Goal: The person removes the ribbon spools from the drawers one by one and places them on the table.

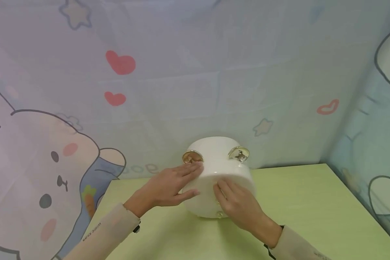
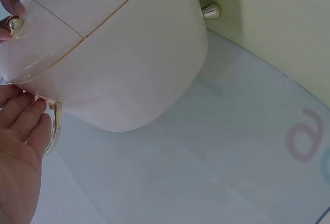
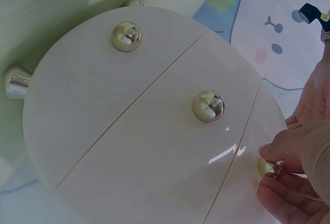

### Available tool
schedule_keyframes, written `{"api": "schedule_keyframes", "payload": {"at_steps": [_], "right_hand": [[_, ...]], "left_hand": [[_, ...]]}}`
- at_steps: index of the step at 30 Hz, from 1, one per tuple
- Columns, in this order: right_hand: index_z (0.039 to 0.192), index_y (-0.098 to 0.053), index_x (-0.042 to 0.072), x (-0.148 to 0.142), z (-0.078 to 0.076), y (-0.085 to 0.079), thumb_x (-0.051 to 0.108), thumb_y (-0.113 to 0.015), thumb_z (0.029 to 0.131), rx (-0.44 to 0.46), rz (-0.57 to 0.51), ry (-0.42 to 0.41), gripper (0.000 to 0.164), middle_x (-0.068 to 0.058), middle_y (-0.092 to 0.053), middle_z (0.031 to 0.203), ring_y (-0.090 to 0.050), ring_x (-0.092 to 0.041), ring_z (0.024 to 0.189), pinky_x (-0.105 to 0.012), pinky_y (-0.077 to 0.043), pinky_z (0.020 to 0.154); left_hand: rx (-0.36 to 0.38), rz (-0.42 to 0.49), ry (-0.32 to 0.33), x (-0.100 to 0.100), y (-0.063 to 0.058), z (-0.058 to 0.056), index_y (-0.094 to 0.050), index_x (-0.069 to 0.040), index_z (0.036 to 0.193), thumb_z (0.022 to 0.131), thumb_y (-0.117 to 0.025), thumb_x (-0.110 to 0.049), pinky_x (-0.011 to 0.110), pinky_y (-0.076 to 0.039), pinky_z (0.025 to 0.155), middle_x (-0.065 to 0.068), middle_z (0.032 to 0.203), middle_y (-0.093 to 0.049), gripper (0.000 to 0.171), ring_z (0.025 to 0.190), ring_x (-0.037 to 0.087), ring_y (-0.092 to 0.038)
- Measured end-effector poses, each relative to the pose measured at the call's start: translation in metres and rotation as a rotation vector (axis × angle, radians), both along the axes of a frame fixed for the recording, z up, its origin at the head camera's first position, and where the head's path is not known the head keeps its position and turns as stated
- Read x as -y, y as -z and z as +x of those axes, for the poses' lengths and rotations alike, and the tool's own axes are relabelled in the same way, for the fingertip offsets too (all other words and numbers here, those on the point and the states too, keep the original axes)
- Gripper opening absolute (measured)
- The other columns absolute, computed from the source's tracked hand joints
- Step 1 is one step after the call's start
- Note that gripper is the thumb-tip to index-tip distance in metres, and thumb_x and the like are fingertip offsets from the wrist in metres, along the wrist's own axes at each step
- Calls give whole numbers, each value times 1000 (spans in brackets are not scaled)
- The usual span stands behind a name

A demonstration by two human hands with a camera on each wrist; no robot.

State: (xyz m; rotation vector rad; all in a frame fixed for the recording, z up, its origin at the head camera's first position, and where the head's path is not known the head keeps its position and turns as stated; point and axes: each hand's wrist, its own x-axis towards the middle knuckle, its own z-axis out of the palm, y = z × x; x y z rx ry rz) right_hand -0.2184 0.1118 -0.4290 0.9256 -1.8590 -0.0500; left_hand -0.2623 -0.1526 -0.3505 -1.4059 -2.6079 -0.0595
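Beige sleeves [image 1: 107, 227] framed the scene as your left hand [image 1: 172, 184], fingers nearly straight, lay against the white box [image 1: 199, 209] by one gold ear [image 1: 192, 156], while your right hand [image 1: 238, 204] pinched the uppermost front knob [image 3: 268, 167]. On the green table [image 1: 312, 202], the glossy box looked stiff, slippery and perhaps breakable, its weight hard to judge; its knobs seemed your surest hold, its smooth shell the poorest.
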Motion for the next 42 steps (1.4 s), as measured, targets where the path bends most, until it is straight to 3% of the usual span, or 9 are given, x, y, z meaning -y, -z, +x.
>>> {"api": "schedule_keyframes", "payload": {"at_steps": [10,18,24,33,42], "right_hand": [[104,-73,-4,2,-1,0,0,-42,99,5,-22,-15,31,-15,-71,105,-71,-28,95,-31,-62,79],[103,-74,-3,2,-4,2,1,-28,111,-15,-14,-14,47,-15,-72,104,-72,-28,95,-31,-63,80],[102,-74,-4,1,-4,2,1,-29,111,-28,-14,-24,46,-16,-72,104,-73,-29,94,-32,-63,81],[101,-73,-4,1,-4,1,4,-33,112,-43,-13,-26,42,-18,-73,104,-73,-30,94,-32,-64,80],[101,-72,-5,2,-2,0,6,-37,110,-47,-42,-45,38,-18,-72,103,-73,-29,92,-33,-63,78]], "left_hand": [[-15,-14,2,0,2,0,-33,-14,166,110,-42,-58,43,-46,121,5,171,-37,72,156,24,-42],[-13,-19,14,1,0,1,-35,-10,165,114,-40,-42,43,-43,123,7,171,-36,60,157,24,-40],[-7,-33,34,3,1,2,-31,-8,166,116,-34,-37,42,-40,126,8,173,-32,58,159,24,-36],[32,-85,53,5,4,2,-14,-6,169,115,-33,-45,43,-30,131,11,178,-13,70,165,25,-21],[-19,-100,74,5,4,1,-20,-4,168,116,-31,-38,40,-32,130,11,177,-19,63,164,24,-25]]}}
